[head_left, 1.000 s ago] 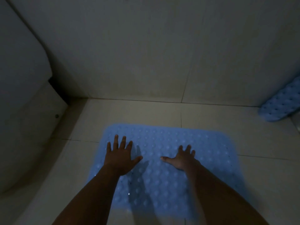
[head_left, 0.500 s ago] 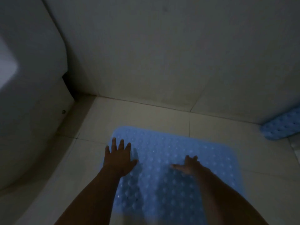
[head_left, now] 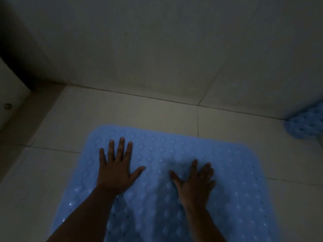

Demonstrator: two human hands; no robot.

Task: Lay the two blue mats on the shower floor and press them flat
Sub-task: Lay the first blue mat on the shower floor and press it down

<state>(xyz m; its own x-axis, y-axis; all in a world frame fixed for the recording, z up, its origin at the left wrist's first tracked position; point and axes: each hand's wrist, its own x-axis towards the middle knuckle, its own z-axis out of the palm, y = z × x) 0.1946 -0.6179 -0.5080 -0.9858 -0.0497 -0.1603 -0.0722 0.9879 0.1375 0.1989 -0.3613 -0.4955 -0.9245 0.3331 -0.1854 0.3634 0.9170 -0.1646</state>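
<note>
A light blue mat [head_left: 157,149] with rows of round bumps lies spread on the tiled shower floor [head_left: 122,110], its near end running out of the bottom of the frame. My left hand [head_left: 115,170] lies palm down on the mat's left part, fingers straight and spread. My right hand [head_left: 195,179] lies palm down a little to the right of the mat's middle, fingers spread. A second blue mat [head_left: 305,123] shows only as a bumpy corner at the right edge, where floor meets wall.
A pale tiled wall [head_left: 157,49] rises just beyond the mat. On the left a white fixture [head_left: 10,95] with a small round screw stands beside a dark gap. Bare floor tiles flank the mat on both sides.
Both hands have shifted slightly on the mat and my right hand now lies flatter with its fingers spread. The camera has moved closer and lower.
</note>
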